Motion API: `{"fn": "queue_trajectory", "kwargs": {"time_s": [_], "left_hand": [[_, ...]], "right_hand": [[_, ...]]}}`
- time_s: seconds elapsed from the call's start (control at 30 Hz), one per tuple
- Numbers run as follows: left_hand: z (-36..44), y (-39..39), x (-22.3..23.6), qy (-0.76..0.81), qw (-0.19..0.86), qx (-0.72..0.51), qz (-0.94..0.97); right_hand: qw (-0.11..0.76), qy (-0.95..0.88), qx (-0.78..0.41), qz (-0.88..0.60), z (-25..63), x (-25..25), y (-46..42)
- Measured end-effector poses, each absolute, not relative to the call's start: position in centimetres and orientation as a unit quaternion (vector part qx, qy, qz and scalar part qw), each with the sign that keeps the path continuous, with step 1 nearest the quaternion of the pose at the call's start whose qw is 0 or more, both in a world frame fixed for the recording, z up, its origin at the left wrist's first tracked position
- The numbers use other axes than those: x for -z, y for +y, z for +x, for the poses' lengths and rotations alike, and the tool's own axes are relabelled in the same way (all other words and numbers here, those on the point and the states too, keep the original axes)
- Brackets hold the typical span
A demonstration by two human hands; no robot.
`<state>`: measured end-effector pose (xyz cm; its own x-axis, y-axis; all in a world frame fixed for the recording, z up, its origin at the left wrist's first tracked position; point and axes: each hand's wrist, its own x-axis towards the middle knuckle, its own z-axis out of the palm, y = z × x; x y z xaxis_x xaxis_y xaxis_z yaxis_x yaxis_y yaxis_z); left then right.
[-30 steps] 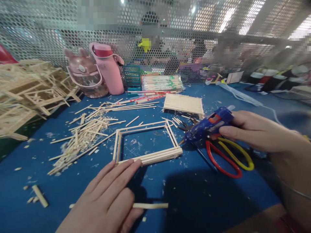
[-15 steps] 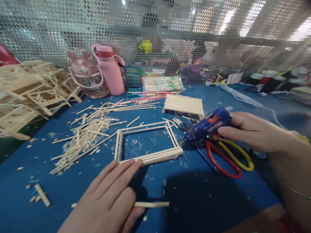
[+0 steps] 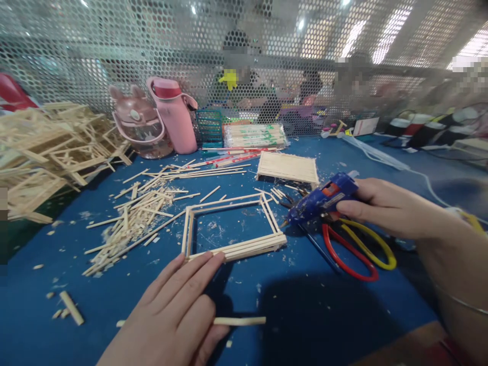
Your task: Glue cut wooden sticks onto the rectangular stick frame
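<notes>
"What have you got there?"

"My left hand (image 3: pixel 171 307) pinches a short stick (image 3: pixel 242 321), 3 fingertips (image 3: pixel 218 257) resting on the near side of the stick frame (image 3: pixel 253 247), which lies on the blue table (image 3: pixel 125 287). My right hand (image 3: pixel 385 206) wraps the glue gun (image 3: pixel 324 199), its nozzle (image 3: pixel 284 224) at the frame's near right corner; contact I can't tell."

"How do you do that well?"

"I'd press lightly, steady the nozzle and lay just a small bead, fingertips clear of it."

"And the containers?"

"Farther off, the plastic packet (image 3: pixel 284 134) holds sticks (image 3: pixel 251 137); I can't see into the pink bottle (image 3: pixel 173 122)."
</notes>
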<state>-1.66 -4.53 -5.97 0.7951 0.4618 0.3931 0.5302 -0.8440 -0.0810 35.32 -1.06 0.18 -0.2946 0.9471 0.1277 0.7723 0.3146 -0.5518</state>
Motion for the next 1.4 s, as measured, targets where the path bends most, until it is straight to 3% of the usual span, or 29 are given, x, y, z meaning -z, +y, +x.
{"fn": "queue_trajectory", "kwargs": {"time_s": [0.1,0.33,0.53,0.8,1.2,1.4], "left_hand": [[-1.3,-4.7,5.7,-0.268,0.091,0.203,-0.937],[-0.3,-6.1,3.3,-0.267,0.074,0.205,-0.939],[-0.2,-7.4,2.3,-0.272,0.03,0.234,-0.933],[-0.4,-6.3,4.9,-0.232,0.045,0.263,-0.935],[-0.1,-4.4,7.9,-0.19,0.135,0.292,-0.928],[-0.3,-6.2,5.6,-0.246,0.049,0.229,-0.941]], "right_hand": [[0.211,-0.784,-0.203,-0.548,35.2,-0.2,-0.8],[0.383,-0.7,-0.298,-0.525,32.9,0.4,-0.4],[0.407,-0.706,-0.339,-0.471,27.8,-1.4,0.3],[0.372,-0.8,-0.304,-0.358,21.6,-2.4,1.0],[0.295,-0.835,-0.27,-0.378,21.2,-0.4,1.2],[0.295,-0.842,-0.276,-0.359,20.9,-1.0,1.4]]}}
